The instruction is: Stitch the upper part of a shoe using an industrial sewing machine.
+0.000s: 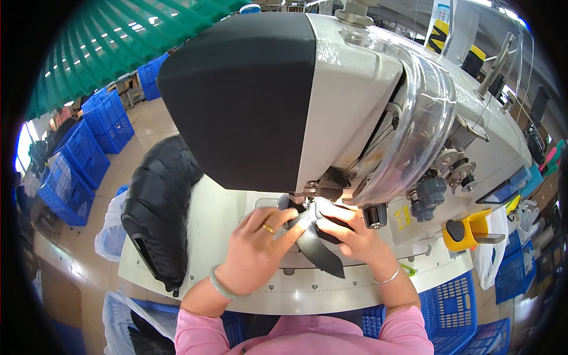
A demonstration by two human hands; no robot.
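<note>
A white and black sewing machine (349,65) stands before me. Both hands are at its sewing head, close under the needle area. A strip of black leather-like material (320,254) lies on the machine bed, its pointed end hanging toward me. On the left, my left hand (260,239) grips the strip between thumb and fingers, close to the presser foot. From the other side my right hand (349,232) presses its bent fingers on the same material, with a darker part under them. The needle and the far end of the strip are mostly hidden.
A bundle of black pieces (163,207) lies at the left table edge. Yellow scissors-like holder (469,229) sits at the right. Blue crates (106,121) stand on the left floor, with another blue crate (449,305) below right. A green ribbed shade (118,50) hangs upper left.
</note>
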